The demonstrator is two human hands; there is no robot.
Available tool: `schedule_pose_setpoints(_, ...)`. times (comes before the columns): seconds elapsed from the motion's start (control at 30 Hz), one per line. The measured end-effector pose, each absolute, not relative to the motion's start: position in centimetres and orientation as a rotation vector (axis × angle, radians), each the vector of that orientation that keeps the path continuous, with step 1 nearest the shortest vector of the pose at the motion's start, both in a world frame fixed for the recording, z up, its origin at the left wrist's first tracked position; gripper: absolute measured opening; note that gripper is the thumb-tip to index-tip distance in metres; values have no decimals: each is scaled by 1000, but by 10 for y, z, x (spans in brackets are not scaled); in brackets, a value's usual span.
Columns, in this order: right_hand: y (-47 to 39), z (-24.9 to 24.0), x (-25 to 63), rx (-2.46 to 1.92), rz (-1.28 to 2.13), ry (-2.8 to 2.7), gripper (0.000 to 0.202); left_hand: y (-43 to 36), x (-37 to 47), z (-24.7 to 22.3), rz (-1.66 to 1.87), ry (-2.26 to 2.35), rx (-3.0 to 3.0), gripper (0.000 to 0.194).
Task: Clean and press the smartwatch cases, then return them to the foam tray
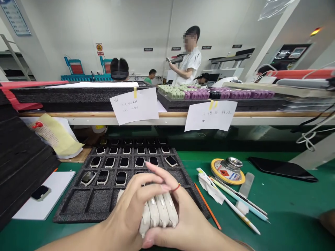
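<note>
Low in the head view, both my hands are closed around a stack of pale beige smartwatch cases (159, 212) held side by side, their edges and side buttons facing me. My left hand (131, 204) curls over the left side and top of the stack. My right hand (184, 212) wraps the right side, with its thumb underneath. Behind them lies a black foam tray (75, 212) with several rows of compartments. Many hold a smartwatch (121, 178) with a dark screen and pale case. My hands hide part of the tray's front.
One more watch (41, 192) rests on a white pad (31, 209) at left, beside stacked black foam (21, 167). At right are an orange stick (208, 205), pens (235, 209), a metal can (231, 167) and a black phone-like slab (282, 169). A shelf (172, 121) crosses behind.
</note>
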State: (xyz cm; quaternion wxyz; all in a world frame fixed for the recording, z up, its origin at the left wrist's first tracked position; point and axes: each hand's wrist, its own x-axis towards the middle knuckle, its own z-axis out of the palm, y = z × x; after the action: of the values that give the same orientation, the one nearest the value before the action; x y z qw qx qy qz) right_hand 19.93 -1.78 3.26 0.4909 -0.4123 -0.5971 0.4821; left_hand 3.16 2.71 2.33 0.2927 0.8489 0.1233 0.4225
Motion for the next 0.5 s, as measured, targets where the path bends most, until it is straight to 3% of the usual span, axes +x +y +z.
schedule_pose_setpoints(0.13,-19,33,202,-881,827,-1598,112,22,31,25,1027,453,2163,95)
schedule_pose_setpoints(0.23,-18,32,205,-840,719,-1657,112,17,33,33,792,534,1662,122)
schedule_pose_setpoints(0.3,-17,31,207,-840,674,-1686,107,16,36,38,657,512,1325,110)
schedule_pose_setpoints(0.43,-15,31,209,-802,618,-1739,98,20,40,42,570,531,1162,57)
schedule_pose_setpoints(0.5,-15,31,209,-789,613,-1754,100,21,40,42,572,555,1178,53)
